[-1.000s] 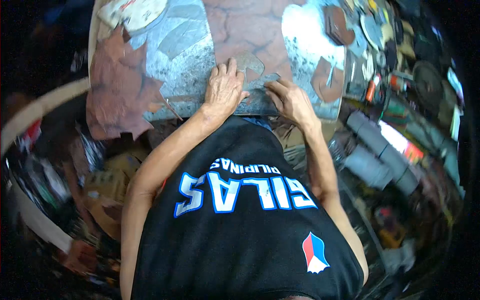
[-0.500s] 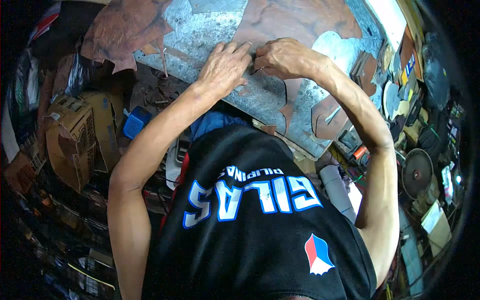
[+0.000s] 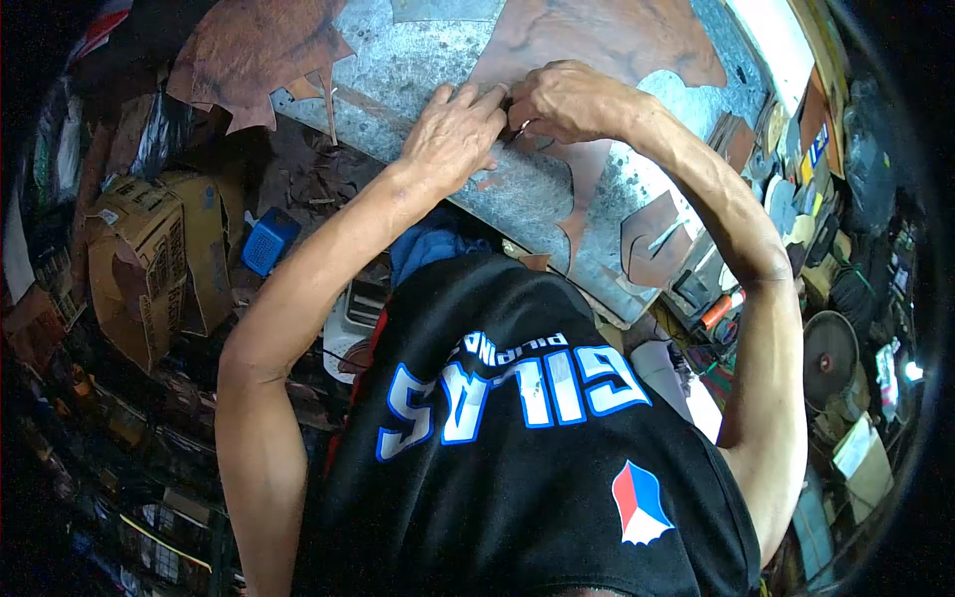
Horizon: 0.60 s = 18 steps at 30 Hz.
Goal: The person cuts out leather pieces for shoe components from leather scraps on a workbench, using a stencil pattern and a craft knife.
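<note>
My left hand (image 3: 453, 137) lies on a brown leather sheet with its fingers stretched and slightly apart, pressing down near the sheet's front edge. Close beside its fingertips, my right hand (image 3: 572, 102) is closed, fingers bent around a small metal tool (image 3: 518, 130). Only a bright glint of that tool shows, so its exact kind is hidden. The large leather sheet (image 3: 607, 42) spreads behind both hands over a scratched, grey metal-topped table (image 3: 408, 65). Narrow leather offcuts (image 3: 587, 189) lie in front of the right wrist.
Another large leather piece (image 3: 254, 60) overhangs the table's left edge. A leather scrap (image 3: 657, 239) sits near the front right corner, with stacked cut pieces (image 3: 731, 142) beyond it. On the left stand a cardboard box (image 3: 139, 269) and a blue plastic object (image 3: 269, 242). A round fan-like disc (image 3: 829, 358) is at right.
My right hand has shifted slightly up and to the right, with the metal glint showing more. My left hand stays nearly in place. The whole view has moved a little.
</note>
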Each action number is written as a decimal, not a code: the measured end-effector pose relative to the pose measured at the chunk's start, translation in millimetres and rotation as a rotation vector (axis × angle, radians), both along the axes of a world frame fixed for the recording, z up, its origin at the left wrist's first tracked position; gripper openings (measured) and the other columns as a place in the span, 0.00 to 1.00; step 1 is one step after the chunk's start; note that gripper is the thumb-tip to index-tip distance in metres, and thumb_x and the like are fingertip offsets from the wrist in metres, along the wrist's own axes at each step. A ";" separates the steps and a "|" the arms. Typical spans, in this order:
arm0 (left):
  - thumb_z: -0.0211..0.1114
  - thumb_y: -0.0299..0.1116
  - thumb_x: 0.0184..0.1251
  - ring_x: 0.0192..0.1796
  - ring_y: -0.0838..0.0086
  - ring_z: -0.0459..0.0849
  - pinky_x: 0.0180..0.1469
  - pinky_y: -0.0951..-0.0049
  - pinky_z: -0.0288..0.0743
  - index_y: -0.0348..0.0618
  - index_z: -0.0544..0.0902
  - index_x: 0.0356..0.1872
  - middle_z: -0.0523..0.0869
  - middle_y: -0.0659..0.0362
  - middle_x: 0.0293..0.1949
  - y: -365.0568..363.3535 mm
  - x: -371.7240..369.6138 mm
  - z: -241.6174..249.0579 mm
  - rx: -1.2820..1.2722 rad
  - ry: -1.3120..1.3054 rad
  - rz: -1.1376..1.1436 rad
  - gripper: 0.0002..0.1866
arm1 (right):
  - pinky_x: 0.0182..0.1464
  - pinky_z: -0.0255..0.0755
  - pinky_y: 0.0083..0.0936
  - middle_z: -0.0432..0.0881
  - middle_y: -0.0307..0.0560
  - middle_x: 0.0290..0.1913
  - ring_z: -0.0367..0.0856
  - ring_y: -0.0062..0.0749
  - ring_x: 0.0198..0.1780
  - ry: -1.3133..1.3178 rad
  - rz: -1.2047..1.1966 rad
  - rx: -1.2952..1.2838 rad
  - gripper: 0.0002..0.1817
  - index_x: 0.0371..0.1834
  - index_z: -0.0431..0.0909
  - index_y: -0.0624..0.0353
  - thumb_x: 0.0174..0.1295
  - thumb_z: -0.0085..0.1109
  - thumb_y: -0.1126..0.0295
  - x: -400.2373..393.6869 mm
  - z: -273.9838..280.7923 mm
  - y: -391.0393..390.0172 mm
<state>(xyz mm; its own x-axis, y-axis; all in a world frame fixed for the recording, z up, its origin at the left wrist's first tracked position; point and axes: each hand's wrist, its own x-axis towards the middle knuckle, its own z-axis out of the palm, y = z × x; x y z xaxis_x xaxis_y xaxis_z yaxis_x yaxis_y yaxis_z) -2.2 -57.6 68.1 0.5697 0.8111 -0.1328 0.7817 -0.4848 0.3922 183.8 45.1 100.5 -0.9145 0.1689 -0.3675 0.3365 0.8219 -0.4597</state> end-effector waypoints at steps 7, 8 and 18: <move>0.78 0.41 0.49 0.68 0.59 0.71 0.65 0.58 0.67 0.38 0.81 0.51 0.73 0.52 0.68 1.1 -0.6 -2.4 -0.016 -0.014 -0.003 0.29 | 0.53 0.76 0.41 0.86 0.43 0.42 0.83 0.45 0.48 -0.047 -0.037 -0.007 0.10 0.41 0.87 0.53 0.56 0.68 0.66 -0.2 -2.2 0.7; 0.78 0.40 0.48 0.68 0.59 0.71 0.65 0.58 0.67 0.38 0.81 0.51 0.73 0.52 0.68 0.8 -1.1 -3.4 -0.012 -0.035 0.006 0.29 | 0.53 0.76 0.41 0.86 0.43 0.42 0.83 0.45 0.48 -0.048 -0.037 -0.008 0.10 0.41 0.87 0.53 0.56 0.68 0.66 1.1 -3.7 0.8; 0.78 0.39 0.47 0.68 0.59 0.71 0.65 0.58 0.68 0.37 0.81 0.49 0.73 0.53 0.68 0.4 -2.6 -4.6 -0.027 -0.078 0.028 0.27 | 0.53 0.76 0.41 0.86 0.44 0.40 0.84 0.45 0.48 -0.049 -0.033 -0.030 0.09 0.39 0.86 0.55 0.57 0.66 0.66 0.5 -3.8 -4.0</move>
<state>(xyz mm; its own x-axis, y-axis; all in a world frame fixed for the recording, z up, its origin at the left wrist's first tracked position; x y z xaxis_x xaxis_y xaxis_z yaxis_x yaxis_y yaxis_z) -4.7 -57.1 63.5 0.5565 0.8234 -0.1104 0.7611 -0.4520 0.4652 184.3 41.1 96.7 -0.8894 0.1872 -0.4170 0.3862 0.7957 -0.4665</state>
